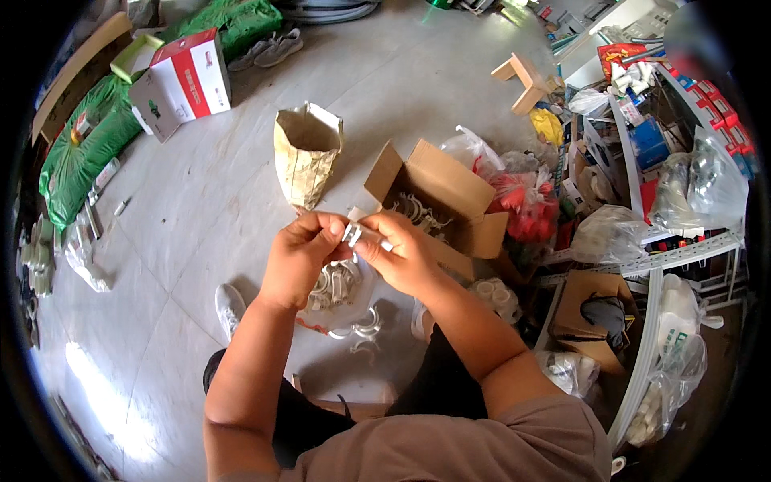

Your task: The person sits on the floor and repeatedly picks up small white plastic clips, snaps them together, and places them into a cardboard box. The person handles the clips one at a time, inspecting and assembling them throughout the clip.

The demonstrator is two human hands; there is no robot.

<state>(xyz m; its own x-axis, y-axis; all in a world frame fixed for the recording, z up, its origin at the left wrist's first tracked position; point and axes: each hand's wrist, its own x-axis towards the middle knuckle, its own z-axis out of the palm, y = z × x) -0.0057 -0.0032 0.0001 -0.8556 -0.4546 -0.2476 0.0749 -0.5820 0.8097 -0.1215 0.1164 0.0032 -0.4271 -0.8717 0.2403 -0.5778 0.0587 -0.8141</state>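
Grip: left hand (295, 255) and right hand (406, 254), both pinching a small white plastic piece (352, 234) between thumb and fingers, centre of the frame.
Heap: white curved plastic clips (331, 287), just below the hands, on the grey tiled floor (189, 205).
Carton: open brown cardboard box (452, 186), right of centre, holding pale curved pieces (411, 210).
Sack: gold-coloured, open-topped bag (299, 178), upper centre, upright.
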